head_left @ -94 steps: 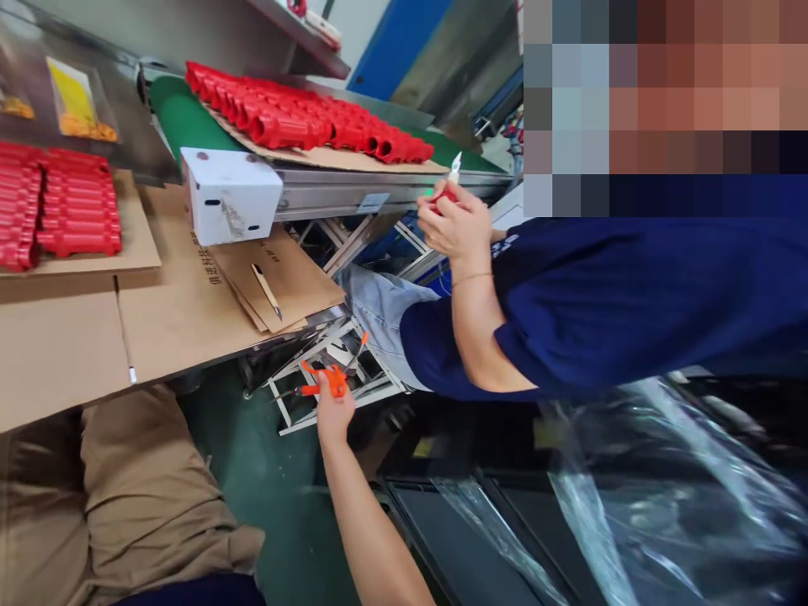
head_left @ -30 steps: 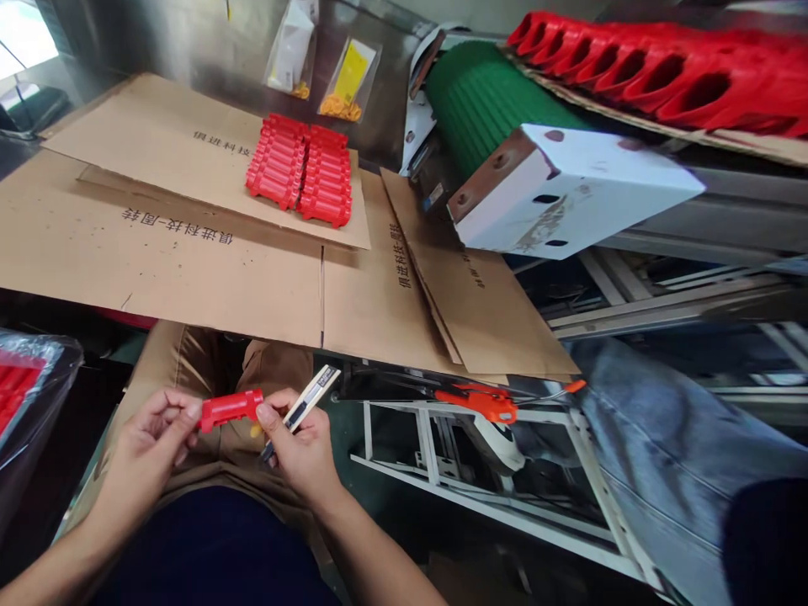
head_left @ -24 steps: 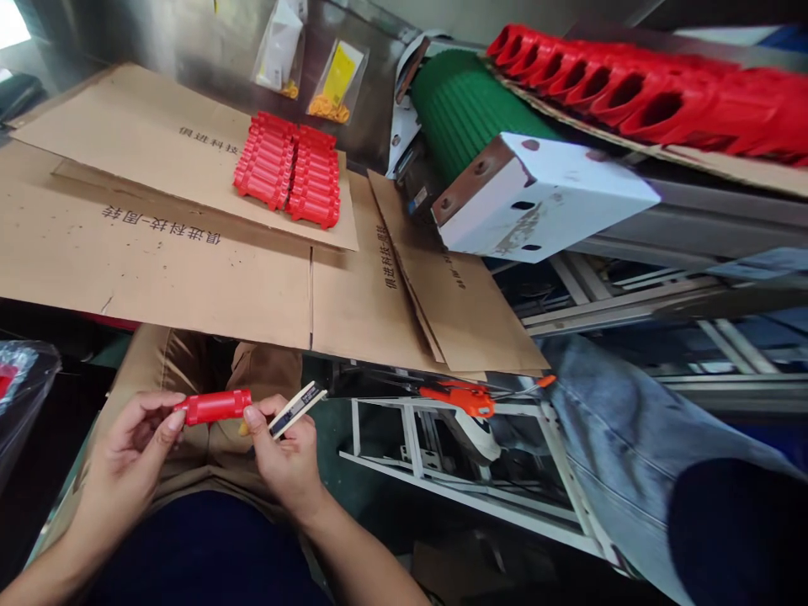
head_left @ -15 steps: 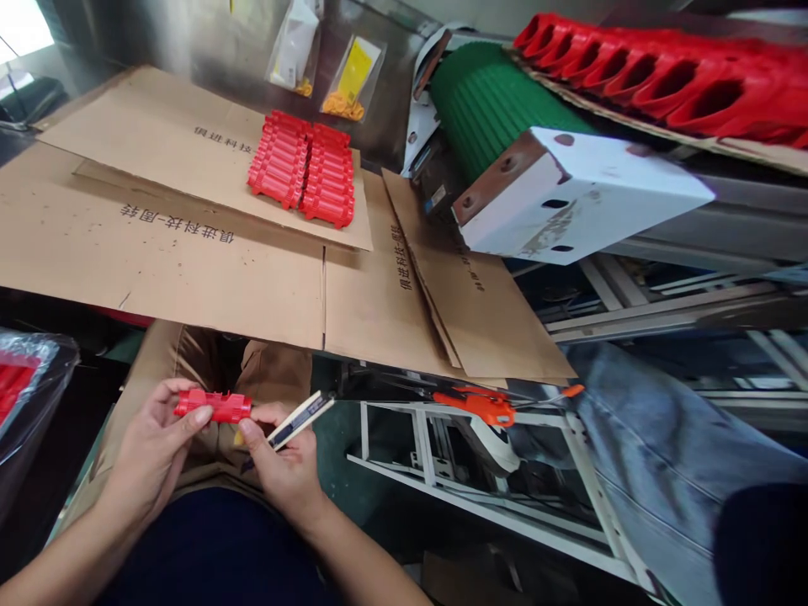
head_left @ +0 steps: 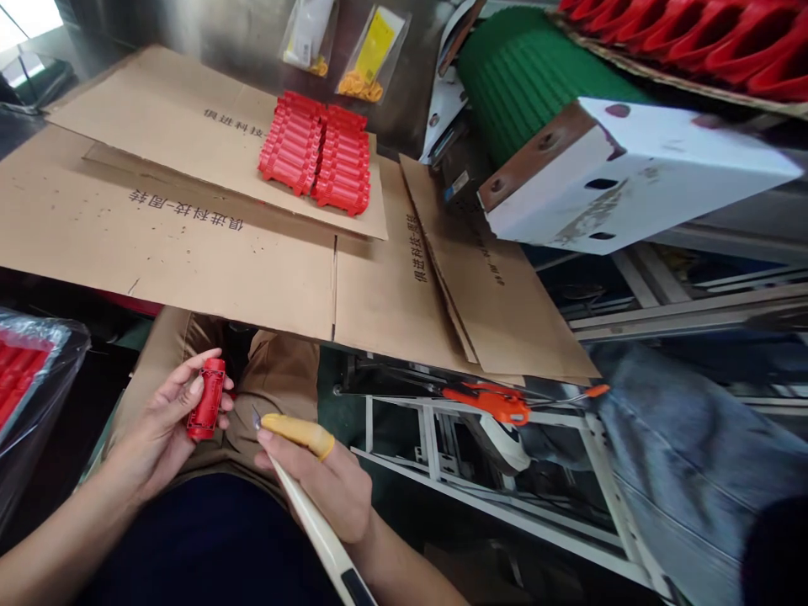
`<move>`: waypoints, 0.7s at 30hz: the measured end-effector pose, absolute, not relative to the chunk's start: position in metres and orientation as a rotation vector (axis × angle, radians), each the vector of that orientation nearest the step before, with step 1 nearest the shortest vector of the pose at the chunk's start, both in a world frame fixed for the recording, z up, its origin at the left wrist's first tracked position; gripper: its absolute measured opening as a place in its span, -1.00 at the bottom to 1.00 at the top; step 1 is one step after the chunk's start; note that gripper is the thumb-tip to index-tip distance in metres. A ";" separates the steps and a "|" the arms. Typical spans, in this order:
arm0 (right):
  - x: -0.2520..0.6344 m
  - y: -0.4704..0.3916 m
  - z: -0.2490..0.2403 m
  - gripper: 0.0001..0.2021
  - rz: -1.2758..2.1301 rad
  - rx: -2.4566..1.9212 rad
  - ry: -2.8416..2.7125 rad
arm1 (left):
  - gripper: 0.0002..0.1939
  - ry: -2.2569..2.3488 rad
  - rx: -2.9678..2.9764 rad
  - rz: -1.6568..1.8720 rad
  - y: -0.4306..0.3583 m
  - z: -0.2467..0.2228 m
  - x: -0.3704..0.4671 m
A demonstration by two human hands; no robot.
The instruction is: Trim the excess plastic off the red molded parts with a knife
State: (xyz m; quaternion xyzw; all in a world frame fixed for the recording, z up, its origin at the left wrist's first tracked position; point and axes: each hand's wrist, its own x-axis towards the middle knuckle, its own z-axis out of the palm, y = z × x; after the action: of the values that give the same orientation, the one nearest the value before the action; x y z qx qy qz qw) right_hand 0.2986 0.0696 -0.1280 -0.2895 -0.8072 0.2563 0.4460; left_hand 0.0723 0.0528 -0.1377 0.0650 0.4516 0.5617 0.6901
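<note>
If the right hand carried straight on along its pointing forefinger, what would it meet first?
Probably the fingertips of the left hand, curled round the red part, with the blade of the knife leading. Depth is unclear in this one view, so the right hand might pass above or below them.

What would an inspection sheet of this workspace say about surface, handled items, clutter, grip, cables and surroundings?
Surface: overlapping cardboard sheets, specked with small dark marks.
Handled items: red part; slim pale-handled knife, blade exposed, apart from the part.
Clutter: two blocks of red pieces side by side on cardboard; two clear bags with yellow bits behind them.
Grip: left hand holds the red part; right hand holds the knife, yellow cover on one finger.
Cables: cannot tell whether one runs to the orange tool.
Surroundings: green conveyor belt; plastic-lined container; another person's denim-clad leg.
</note>
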 end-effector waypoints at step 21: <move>0.273 0.083 -0.136 -0.70 0.909 -0.518 -1.925 | -0.58 1.093 0.194 1.307 0.049 -0.133 0.071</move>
State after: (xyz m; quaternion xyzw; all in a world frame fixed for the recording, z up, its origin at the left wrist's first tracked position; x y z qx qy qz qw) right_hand 0.2729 0.0832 -0.1361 -0.2103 -0.7811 0.3691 0.4576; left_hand 0.0712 0.0495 -0.1326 0.0857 0.4820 0.5763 0.6543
